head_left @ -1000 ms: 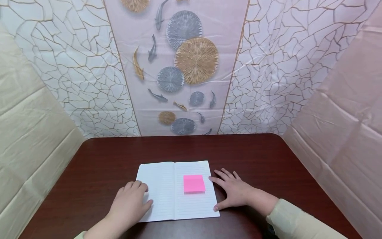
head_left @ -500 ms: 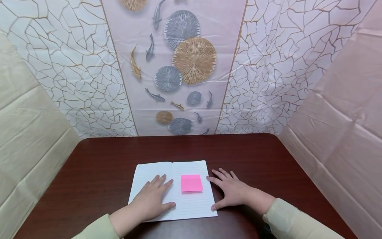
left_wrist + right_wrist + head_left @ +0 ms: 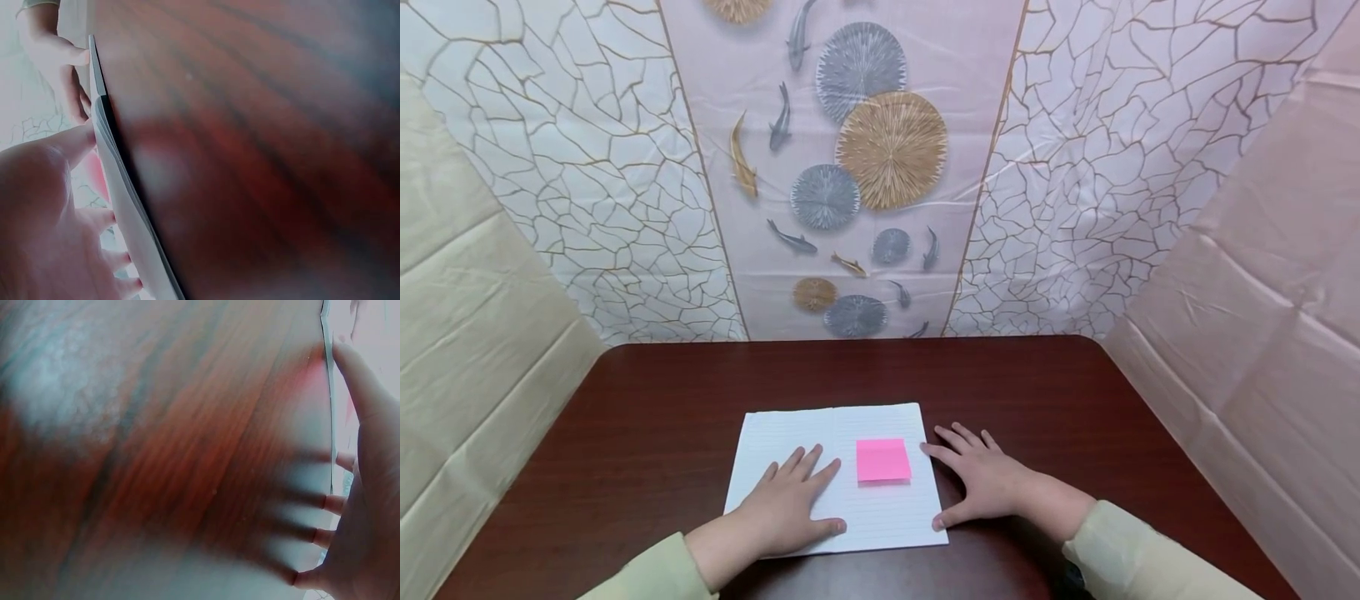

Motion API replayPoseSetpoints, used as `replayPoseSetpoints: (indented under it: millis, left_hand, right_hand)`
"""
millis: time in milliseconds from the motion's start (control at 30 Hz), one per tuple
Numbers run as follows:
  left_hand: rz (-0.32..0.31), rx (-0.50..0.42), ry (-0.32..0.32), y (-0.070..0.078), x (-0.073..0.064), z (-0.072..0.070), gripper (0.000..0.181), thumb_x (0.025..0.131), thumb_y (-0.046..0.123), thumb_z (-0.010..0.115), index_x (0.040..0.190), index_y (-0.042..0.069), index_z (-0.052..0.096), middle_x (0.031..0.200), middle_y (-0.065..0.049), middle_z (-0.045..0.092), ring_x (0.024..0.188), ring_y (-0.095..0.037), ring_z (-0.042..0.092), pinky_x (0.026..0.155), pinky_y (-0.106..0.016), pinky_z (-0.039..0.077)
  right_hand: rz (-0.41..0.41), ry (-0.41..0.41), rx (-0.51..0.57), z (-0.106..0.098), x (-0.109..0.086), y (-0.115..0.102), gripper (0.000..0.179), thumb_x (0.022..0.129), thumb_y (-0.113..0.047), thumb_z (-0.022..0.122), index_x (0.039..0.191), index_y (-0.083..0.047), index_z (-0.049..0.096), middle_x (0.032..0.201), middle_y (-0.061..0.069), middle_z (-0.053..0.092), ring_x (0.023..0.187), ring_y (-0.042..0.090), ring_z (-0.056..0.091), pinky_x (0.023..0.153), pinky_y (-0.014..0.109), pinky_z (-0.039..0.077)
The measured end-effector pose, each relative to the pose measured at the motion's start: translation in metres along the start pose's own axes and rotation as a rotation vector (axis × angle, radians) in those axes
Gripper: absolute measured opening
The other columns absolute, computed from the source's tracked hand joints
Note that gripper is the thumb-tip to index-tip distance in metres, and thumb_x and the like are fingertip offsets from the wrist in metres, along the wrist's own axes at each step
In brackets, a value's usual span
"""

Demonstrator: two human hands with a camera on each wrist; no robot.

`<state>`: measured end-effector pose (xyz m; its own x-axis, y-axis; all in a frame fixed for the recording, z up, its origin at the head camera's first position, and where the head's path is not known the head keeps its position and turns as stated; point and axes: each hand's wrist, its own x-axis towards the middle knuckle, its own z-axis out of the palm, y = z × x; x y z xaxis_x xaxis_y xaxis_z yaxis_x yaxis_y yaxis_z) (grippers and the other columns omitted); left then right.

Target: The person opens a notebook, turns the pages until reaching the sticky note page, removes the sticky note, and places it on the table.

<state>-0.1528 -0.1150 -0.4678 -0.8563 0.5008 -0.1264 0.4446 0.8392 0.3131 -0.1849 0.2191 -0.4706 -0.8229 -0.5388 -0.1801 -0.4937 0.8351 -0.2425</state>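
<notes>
An open notebook (image 3: 887, 521) with lined white pages lies flat on the dark table. A pink sticky note (image 3: 883, 461) is on its right page, its lower edge lifted a little. My left hand (image 3: 786, 504) rests on the left page with fingers spread, the thumb reaching to the centre fold. In the left wrist view that hand's fingertips (image 3: 117, 259) touch the paper. My right hand (image 3: 988, 482) lies at the notebook's right edge, its thumb and index finger on the page margin and its other fingers on the table. Neither hand holds anything.
The reddish-brown table (image 3: 1037, 392) has rounded far corners. Behind it hangs a patterned cloth backdrop (image 3: 850, 250), with plain cloth panels on the left (image 3: 482, 333) and right (image 3: 1247, 333). A small dark object (image 3: 1067, 575), partly hidden, sits under the right forearm.
My left hand has moved from the notebook's left edge onto the left page, and its fingers have straightened and spread. The right hand and the sticky note stay in place.
</notes>
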Motion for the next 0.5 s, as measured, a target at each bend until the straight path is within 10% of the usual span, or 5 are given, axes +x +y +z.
replayPoseSetpoints:
  millis: [500]
  left_hand:
    - [-0.052,-0.009,-0.023,0.0034,-0.0012,-0.0035,0.085,0.084,0.069,0.06,0.152,0.023,0.041,0.16,-0.012,0.029,0.147,-0.042,0.021,0.109,-0.073,0.017]
  right_hand:
    - [-0.009,0.016,-0.006,-0.001,0.0001,-0.0016,0.109,0.067,-0.087,0.061,0.155,-0.029,0.034,0.162,0.011,0.025,0.148,0.04,0.017,0.109,0.072,0.016]
